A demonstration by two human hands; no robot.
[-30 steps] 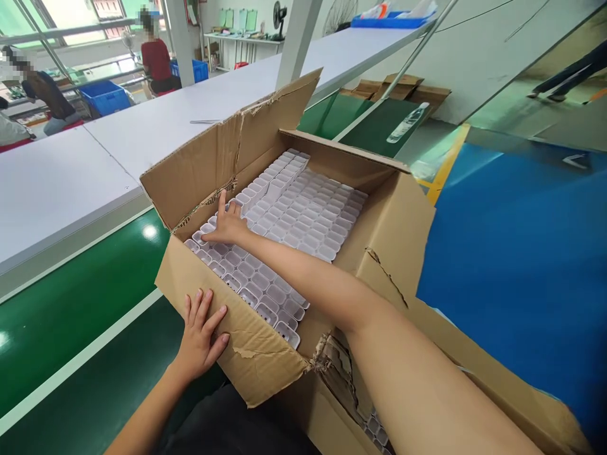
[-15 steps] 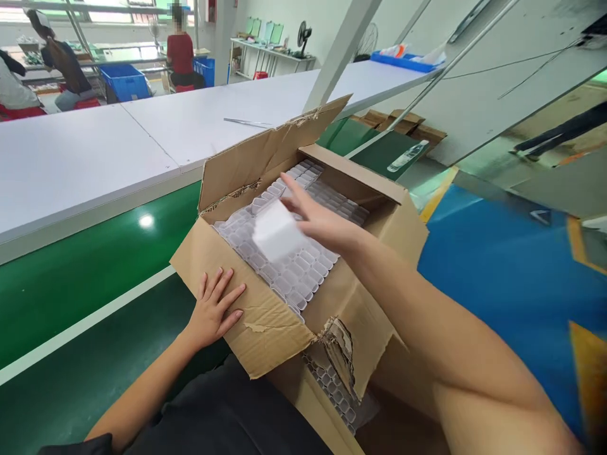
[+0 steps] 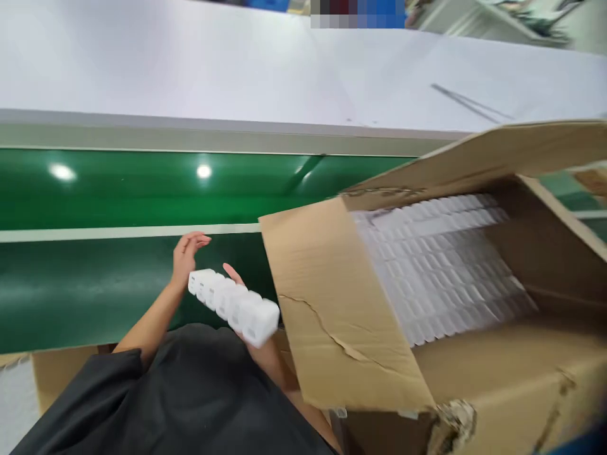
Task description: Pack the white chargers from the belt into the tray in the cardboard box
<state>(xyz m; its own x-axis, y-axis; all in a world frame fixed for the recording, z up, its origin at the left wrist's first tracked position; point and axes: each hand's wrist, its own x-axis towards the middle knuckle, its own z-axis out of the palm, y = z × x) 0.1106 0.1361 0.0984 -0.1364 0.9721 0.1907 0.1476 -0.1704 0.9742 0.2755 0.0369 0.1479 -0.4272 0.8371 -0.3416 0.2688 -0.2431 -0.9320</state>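
A row of several white plastic housings [image 3: 232, 300], small rounded blocks set side by side, slants in front of my body. My right hand [image 3: 234, 274] holds the row from behind and below; mostly only one finger or the thumb shows past it. At the upper left end of the row is my left hand [image 3: 186, 253], its fingers apart and loosely bent, with nothing visible in them. Whether its wrist touches the row I cannot tell. On the right, an open cardboard box [image 3: 346, 309] contains packed rows of translucent white pieces [image 3: 436, 272].
A long white table [image 3: 213, 69] runs across the back, with thin metal tweezers [image 3: 469, 103] on it. Below lies a green surface [image 3: 142, 196] with a pale rail [image 3: 118, 233]. The box's raised flaps jut toward my right arm. Another carton [image 3: 64, 373] stands at lower left.
My view has swung left and down. My right hand has come out of the box with the white housings, and my left hand has left the box flap.
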